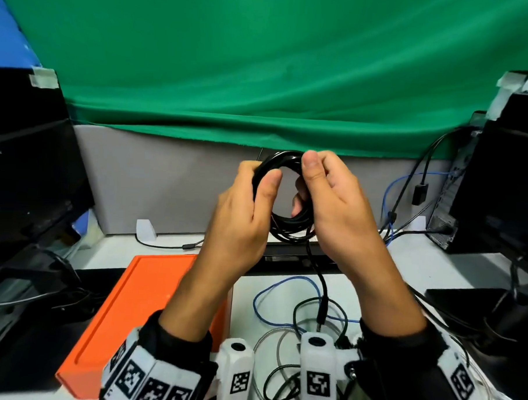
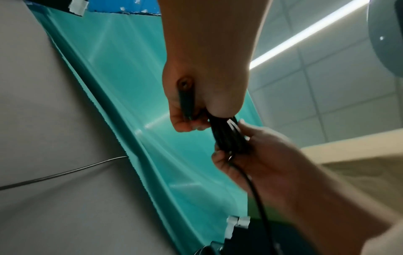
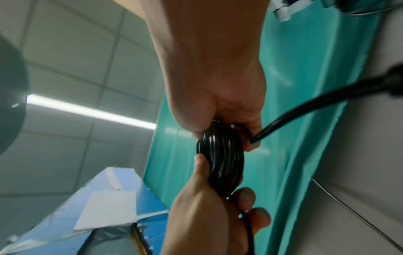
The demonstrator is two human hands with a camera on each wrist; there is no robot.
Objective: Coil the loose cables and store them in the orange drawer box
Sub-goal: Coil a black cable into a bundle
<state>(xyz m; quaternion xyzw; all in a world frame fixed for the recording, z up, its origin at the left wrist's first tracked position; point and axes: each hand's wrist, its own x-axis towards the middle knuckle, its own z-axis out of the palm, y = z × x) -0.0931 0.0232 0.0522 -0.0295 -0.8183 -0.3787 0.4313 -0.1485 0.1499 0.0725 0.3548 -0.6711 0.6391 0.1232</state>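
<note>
**Glossy black coil held above the desk**

The left hand (image 1: 241,211) and right hand (image 1: 338,209) each curl around opposite sides of the round, smooth black cable coil (image 1: 288,228), its tail dangling. The flat matte orange drawer box (image 1: 137,309) sits at the desk's (image 1: 435,267) near-left edge, beside loose blue cable (image 1: 270,294).

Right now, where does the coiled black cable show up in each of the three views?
Head: coiled black cable at centre, held up between both hands over the desk.
Left wrist: right of centre, a dark bundle between the hands.
Right wrist: centre, strands edge-on.
Shared landmark: green backdrop, teal-tinted in the wrist views.
</note>
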